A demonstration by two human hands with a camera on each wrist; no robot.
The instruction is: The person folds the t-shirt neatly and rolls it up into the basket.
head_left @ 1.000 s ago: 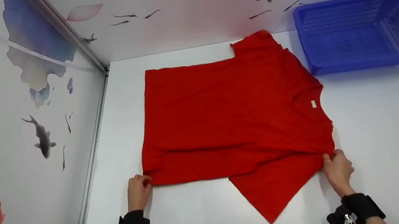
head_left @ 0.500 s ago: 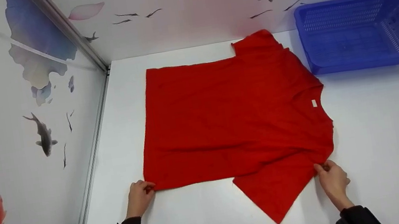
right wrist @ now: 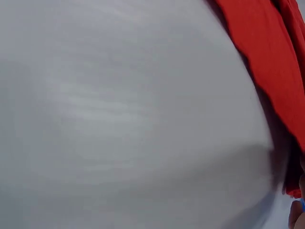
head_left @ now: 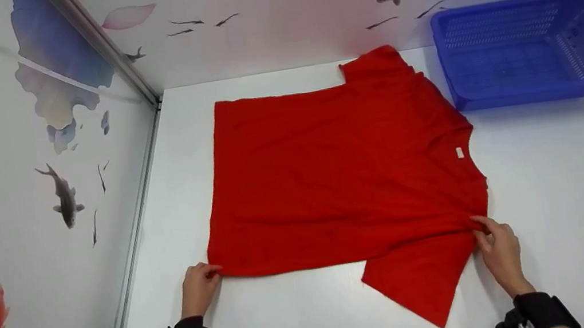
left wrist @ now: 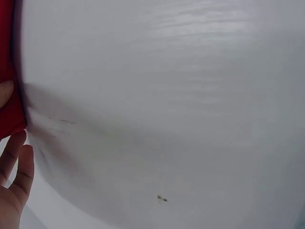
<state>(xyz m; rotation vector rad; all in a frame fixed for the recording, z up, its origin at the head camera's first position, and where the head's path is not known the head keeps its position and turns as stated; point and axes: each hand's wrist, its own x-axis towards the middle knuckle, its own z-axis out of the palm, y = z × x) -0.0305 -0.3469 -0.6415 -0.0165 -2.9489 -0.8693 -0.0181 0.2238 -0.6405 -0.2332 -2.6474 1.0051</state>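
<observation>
"Where's the red T-shirt [head_left: 321, 165]?"

"Laid out across the middle of the white tabletop [head_left: 291, 311], hem [head_left: 221, 180] to the left, neckline [head_left: 443, 148] to the right, with a small white label [head_left: 460, 153] inside it."

"What about the left hand [head_left: 199, 288]?"

"Pinching the shirt's near left corner, with the thumb on the red cloth."

"And the right hand [head_left: 501, 254]?"

"Pinching the cloth at the near shoulder. Creases run leftward from there."

"How do the sleeves lie?"

"The near sleeve [head_left: 425, 283] slants toward the near edge. The far sleeve [head_left: 377, 64] points at the far wall [head_left: 279, 38], which has fish printed on it."

"Anything beside the shirt?"

"A blue basket [head_left: 519, 96] at the far right, just beside the far shoulder."
</observation>
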